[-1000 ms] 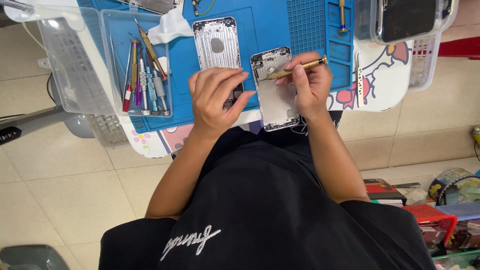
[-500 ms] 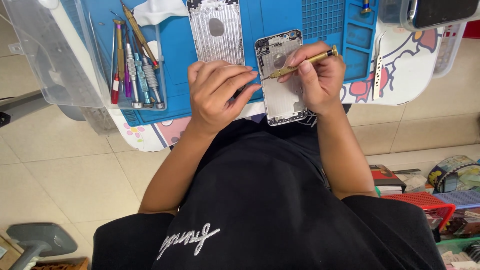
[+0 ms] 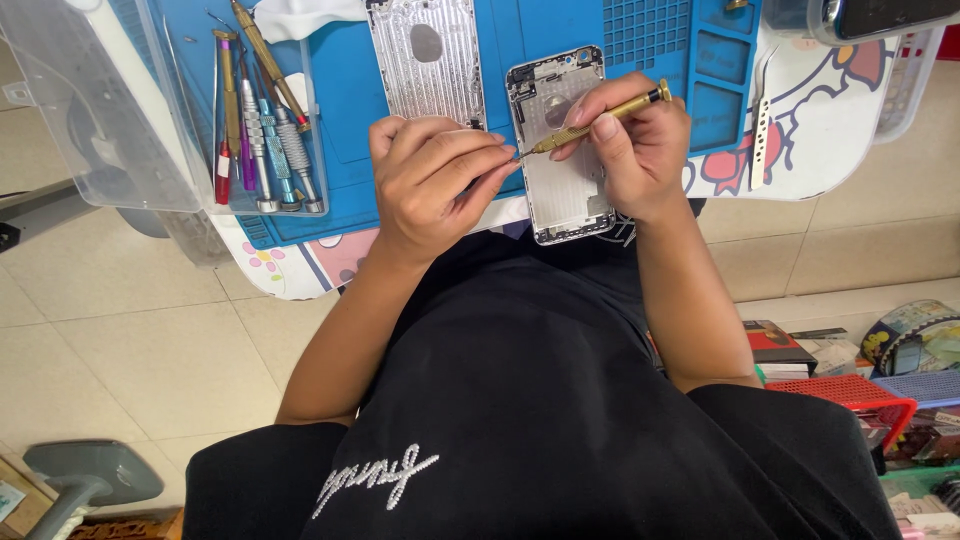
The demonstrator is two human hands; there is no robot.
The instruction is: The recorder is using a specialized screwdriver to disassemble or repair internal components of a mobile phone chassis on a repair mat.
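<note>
Head view: slim brass screwdriver (image 3: pixel 600 118), silvery phone shell (image 3: pixel 563 170)

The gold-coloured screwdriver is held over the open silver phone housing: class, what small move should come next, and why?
Probably lower the gold-coloured screwdriver tip into the open silver phone housing: the right hand grips it slanted, and the left hand fingertips pinch at its tip beside the housing's edge.

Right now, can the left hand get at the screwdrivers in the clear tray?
Probably yes. The left hand sits beside the clear tray, whose top is open, and the screwdrivers lie exposed with nothing between. But its fingertips are pinched at the tip of the brass screwdriver, so it is occupied.
</note>
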